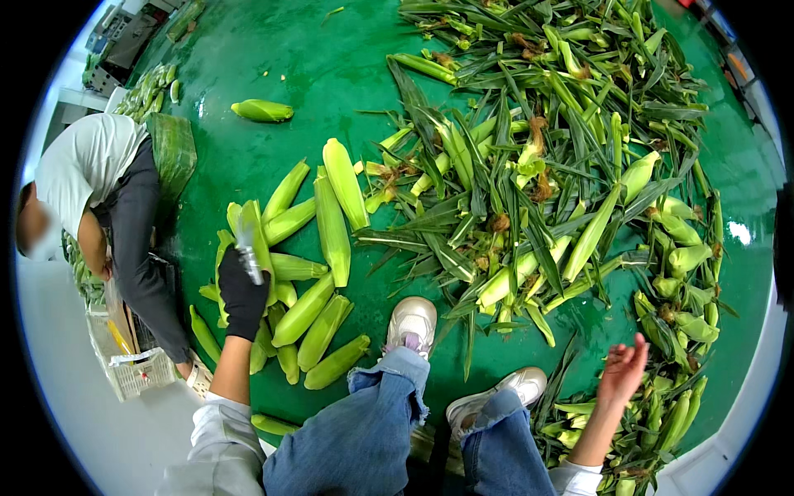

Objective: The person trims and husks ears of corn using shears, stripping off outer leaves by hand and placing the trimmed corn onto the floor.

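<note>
My left hand (245, 288), in a black glove, is closed on a silver metal hand tool (250, 260), perhaps a knife; its upper end is blurred. Green ears of corn in husk lie around and under that hand, one upright ear (251, 217) right beside the tool. Whether the fingers also touch an ear cannot be told. Other husked-in ears (332, 229) are spread on the green floor just right of it. My right hand (623, 369) is bare and raised, its fingers loosely apart with nothing in them, above corn ears and leaves (651, 409) at the lower right.
A large heap of corn leaves and ears (521, 186) covers the floor ahead and right. A single ear (262, 111) lies farther off. At left a co-worker (93, 167) bends over near a white plastic crate (139, 375). My shoes (412, 325) stand between the piles.
</note>
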